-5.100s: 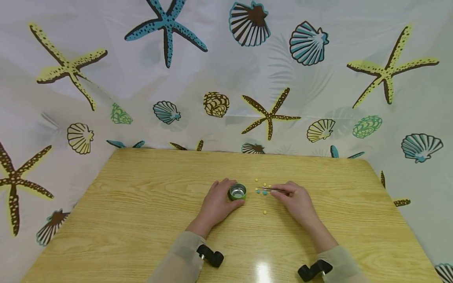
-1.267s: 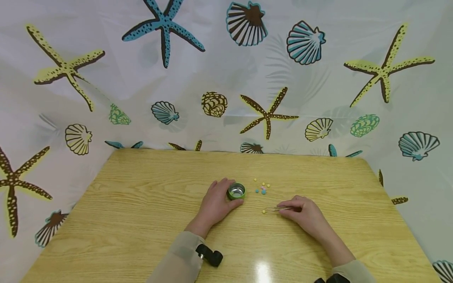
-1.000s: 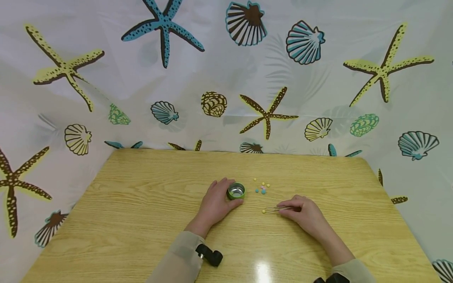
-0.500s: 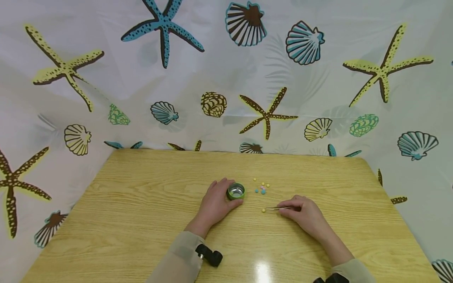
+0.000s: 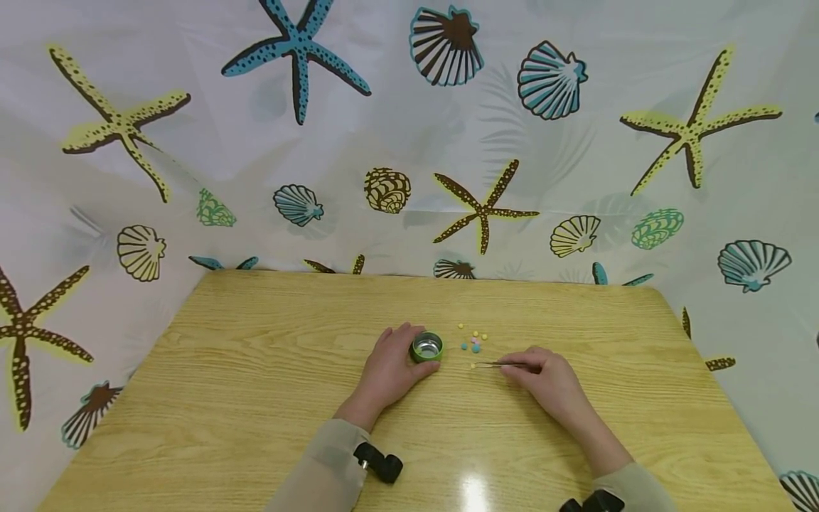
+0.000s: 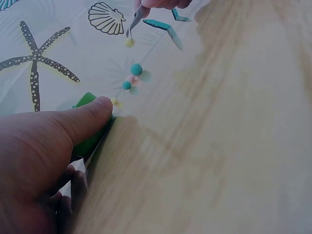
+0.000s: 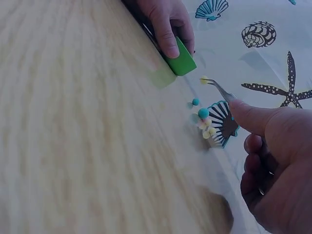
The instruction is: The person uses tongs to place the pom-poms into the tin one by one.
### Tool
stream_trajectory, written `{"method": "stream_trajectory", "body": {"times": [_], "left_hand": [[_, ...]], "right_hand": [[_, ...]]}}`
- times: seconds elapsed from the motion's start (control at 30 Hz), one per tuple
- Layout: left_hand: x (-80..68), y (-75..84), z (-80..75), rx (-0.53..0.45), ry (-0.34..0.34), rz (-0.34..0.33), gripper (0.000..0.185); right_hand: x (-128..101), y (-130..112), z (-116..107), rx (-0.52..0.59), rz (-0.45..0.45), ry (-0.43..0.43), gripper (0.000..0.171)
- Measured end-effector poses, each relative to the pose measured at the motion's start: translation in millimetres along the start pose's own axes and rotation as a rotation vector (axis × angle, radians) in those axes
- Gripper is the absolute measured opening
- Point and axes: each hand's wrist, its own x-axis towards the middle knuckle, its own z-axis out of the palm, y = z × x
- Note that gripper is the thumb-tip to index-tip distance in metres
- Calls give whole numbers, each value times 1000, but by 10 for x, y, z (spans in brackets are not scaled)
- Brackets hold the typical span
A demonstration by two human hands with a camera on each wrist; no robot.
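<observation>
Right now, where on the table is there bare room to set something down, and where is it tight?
Bare wood: the table left of the left hand, the far strip by the curtain, and right of the right hand. Crowded: the middle, where the green cup, loose beads and tweezers holding a yellow bead sit close together.

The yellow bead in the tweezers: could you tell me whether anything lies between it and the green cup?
Nothing visible does. The yellow bead sits at the tweezers' tips, right of the green cup. The other beads lie farther back, off the direct path.
</observation>
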Motion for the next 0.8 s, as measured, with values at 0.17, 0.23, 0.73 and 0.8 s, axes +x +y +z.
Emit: {"method": "stream_trajectory", "body": {"times": [0.17,0.23,0.73,0.8], "left_hand": [[5,-7,5,8,-2,-2,68],[6,-9,9,9,-1,-2,69],[16,-29,16,25,-4,18,69],[17,-24,15,23,-4,19,68]], "right_hand": [[65,-103,68,38,-2,27,15],[89,-139,97,46,-5,34,16],[274,-356,360,105,-31,77,17],[291,-374,393,105,-25,81,18]]}}
